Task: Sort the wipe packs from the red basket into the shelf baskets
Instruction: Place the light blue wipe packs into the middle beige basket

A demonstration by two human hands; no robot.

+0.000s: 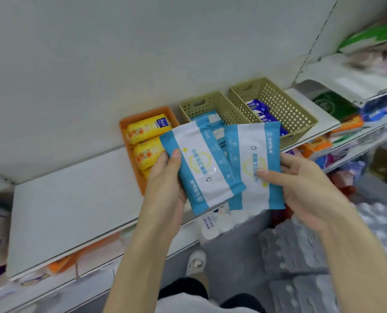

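Before the middle basket (202, 104) | left hand (165, 178) grips one wipe pack (200, 170) | right hand (305, 186) grips a second pack (253, 154)

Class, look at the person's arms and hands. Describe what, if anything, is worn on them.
The left hand and right hand wear no gloves, rings or watch that show. The left forearm and right forearm are bare, no sleeves in view.

Single head view (wide-angle, edges bowed): set above the white shelf (70, 206), facing forward and down onto it, close in.
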